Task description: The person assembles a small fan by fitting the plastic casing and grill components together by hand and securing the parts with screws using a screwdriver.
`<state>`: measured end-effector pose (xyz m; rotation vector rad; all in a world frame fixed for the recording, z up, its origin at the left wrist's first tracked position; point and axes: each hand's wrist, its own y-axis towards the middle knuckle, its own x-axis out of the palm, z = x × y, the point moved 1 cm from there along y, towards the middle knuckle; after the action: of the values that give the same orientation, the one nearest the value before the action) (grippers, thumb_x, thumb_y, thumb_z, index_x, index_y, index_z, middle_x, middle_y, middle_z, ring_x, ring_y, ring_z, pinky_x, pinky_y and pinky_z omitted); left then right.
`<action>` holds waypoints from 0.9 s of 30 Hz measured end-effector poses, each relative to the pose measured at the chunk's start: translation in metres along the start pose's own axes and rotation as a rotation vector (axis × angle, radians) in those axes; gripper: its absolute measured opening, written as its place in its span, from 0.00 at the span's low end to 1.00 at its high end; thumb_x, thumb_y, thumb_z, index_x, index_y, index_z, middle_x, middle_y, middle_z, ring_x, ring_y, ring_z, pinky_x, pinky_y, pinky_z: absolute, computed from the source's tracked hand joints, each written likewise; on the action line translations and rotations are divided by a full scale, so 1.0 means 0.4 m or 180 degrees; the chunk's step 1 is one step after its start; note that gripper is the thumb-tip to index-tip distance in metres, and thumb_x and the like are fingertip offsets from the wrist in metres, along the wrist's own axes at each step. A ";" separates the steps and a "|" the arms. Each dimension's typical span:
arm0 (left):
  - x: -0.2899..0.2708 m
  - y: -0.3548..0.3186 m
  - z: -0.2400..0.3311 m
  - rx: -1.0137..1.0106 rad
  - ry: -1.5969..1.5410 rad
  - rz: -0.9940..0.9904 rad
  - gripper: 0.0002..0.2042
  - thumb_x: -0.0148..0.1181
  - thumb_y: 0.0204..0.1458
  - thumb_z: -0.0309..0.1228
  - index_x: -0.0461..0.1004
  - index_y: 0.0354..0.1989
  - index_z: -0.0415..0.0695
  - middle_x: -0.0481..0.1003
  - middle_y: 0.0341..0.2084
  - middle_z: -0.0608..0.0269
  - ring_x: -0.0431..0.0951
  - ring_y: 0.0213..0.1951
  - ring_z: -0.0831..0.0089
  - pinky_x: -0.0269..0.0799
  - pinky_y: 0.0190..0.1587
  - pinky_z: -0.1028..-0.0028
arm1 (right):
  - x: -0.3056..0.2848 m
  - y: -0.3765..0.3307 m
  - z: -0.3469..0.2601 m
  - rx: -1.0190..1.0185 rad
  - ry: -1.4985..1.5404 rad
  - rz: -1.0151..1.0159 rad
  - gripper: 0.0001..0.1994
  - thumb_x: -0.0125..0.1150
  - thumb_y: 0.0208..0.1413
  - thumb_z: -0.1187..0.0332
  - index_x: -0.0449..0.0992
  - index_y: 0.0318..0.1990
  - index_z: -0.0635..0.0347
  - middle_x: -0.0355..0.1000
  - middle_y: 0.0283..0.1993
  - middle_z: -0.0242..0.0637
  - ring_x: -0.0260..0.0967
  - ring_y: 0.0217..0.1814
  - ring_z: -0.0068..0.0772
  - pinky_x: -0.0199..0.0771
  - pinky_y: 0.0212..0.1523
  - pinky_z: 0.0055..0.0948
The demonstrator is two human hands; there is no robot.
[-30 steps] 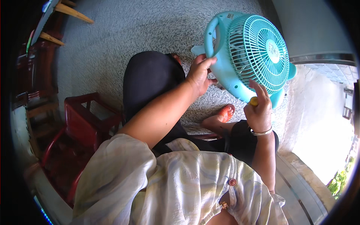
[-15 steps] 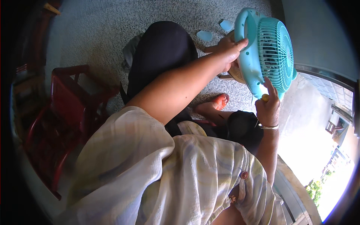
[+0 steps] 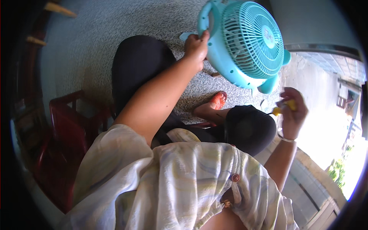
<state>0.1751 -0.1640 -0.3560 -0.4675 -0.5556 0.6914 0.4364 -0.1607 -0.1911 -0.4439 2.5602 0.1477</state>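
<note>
A turquoise fan (image 3: 239, 63) with a round slatted grille is held up at the top, its grille tilted toward me. My left hand (image 3: 196, 49) grips its outer rim beside the loop handle, thumb on the near side. Below and right of the fan, apart from it, my right hand (image 3: 294, 117) is closed around a screwdriver (image 3: 290, 104). The screwdriver has a yellow handle, and its thin dark shaft points left toward my knee. Part of the handle is hidden by my fingers.
A dark red chair (image 3: 67, 126) stands at the left. My bent knees in dark trousers (image 3: 251, 128) lie below the fan. An orange sandal (image 3: 219, 100) is on the speckled floor (image 3: 90, 50). A light blue piece (image 3: 185, 36) shows behind my left hand.
The fan has shifted left with my left hand, turning its grille more toward me. My right hand has come away from the fan, down and to the right, bringing the screwdriver's shaft into view.
</note>
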 end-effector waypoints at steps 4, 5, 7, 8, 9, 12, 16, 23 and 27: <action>0.009 -0.013 -0.002 0.0077 0.0100 -0.0286 0.17 0.49 0.56 0.41 0.64 0.44 0.38 0.71 0.37 0.58 0.72 0.39 0.69 0.69 0.40 0.63 | -0.201 -0.054 0.016 -0.0118 -0.0363 0.1148 0.16 0.43 0.40 0.85 0.71 0.39 0.67 0.66 0.31 0.35 0.65 0.30 0.23 0.70 0.35 0.22; 0.028 -0.055 0.021 -0.0083 -0.0172 -0.0261 0.19 0.51 0.55 0.40 0.63 0.47 0.37 0.69 0.42 0.56 0.70 0.44 0.66 0.66 0.47 0.61 | -0.240 -0.068 0.053 -0.0011 -0.0523 0.1293 0.16 0.43 0.40 0.85 0.71 0.38 0.67 0.66 0.31 0.35 0.66 0.30 0.23 0.70 0.34 0.22; 0.015 -0.065 0.002 -0.0015 -0.0261 -0.0396 0.20 0.52 0.55 0.39 0.62 0.49 0.36 0.67 0.44 0.55 0.68 0.47 0.65 0.63 0.52 0.60 | -0.295 -0.094 0.129 0.0236 -0.0646 0.1483 0.15 0.43 0.41 0.84 0.72 0.38 0.65 0.66 0.29 0.34 0.66 0.29 0.23 0.70 0.32 0.21; 0.009 -0.066 0.001 0.0036 -0.0468 -0.0483 0.22 0.53 0.54 0.39 0.61 0.51 0.36 0.66 0.47 0.53 0.66 0.50 0.64 0.59 0.56 0.59 | -0.314 -0.108 0.185 0.0310 -0.0602 0.1551 0.15 0.43 0.41 0.84 0.72 0.38 0.65 0.66 0.29 0.34 0.66 0.29 0.23 0.70 0.32 0.21; -0.002 -0.068 0.002 -0.0253 -0.0401 -0.0428 0.23 0.54 0.53 0.38 0.60 0.51 0.35 0.65 0.48 0.53 0.64 0.52 0.63 0.56 0.58 0.59 | -0.327 -0.126 0.258 0.0563 -0.0498 0.1595 0.15 0.44 0.41 0.84 0.72 0.37 0.65 0.66 0.29 0.33 0.66 0.28 0.22 0.71 0.31 0.21; 0.016 -0.069 0.008 -0.0636 -0.0177 -0.0267 0.23 0.56 0.52 0.35 0.60 0.51 0.34 0.65 0.48 0.53 0.64 0.53 0.63 0.55 0.60 0.62 | -0.348 -0.190 0.441 0.1213 -0.0124 0.1744 0.13 0.46 0.39 0.83 0.73 0.34 0.65 0.66 0.25 0.31 0.65 0.22 0.21 0.70 0.24 0.19; 0.009 -0.052 0.013 -0.0290 0.0138 0.0025 0.23 0.58 0.51 0.34 0.61 0.51 0.35 0.66 0.47 0.54 0.64 0.53 0.64 0.57 0.58 0.62 | -0.264 -0.255 0.627 0.1994 0.0329 0.1445 0.11 0.47 0.38 0.82 0.73 0.31 0.66 0.66 0.23 0.31 0.65 0.20 0.20 0.69 0.21 0.20; 0.012 -0.039 0.045 -0.0099 0.0570 0.0334 0.23 0.61 0.49 0.35 0.63 0.50 0.37 0.66 0.47 0.58 0.65 0.53 0.65 0.58 0.58 0.63 | -0.122 -0.354 0.893 0.2170 -0.0145 0.0882 0.08 0.59 0.42 0.72 0.75 0.31 0.65 0.70 0.22 0.33 0.65 0.24 0.21 0.67 0.28 0.24; 0.016 -0.040 0.048 -0.0183 0.0800 0.0406 0.28 0.60 0.48 0.41 0.60 0.53 0.37 0.64 0.49 0.54 0.63 0.54 0.61 0.57 0.58 0.61 | -0.044 -0.383 0.990 0.2498 -0.0062 0.0678 0.09 0.57 0.47 0.68 0.75 0.31 0.65 0.72 0.23 0.36 0.65 0.25 0.21 0.67 0.28 0.25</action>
<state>0.1749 -0.1662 -0.3302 -0.6375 -0.3112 0.7270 0.6957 -0.2237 -0.5219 0.1304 2.3930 -0.7460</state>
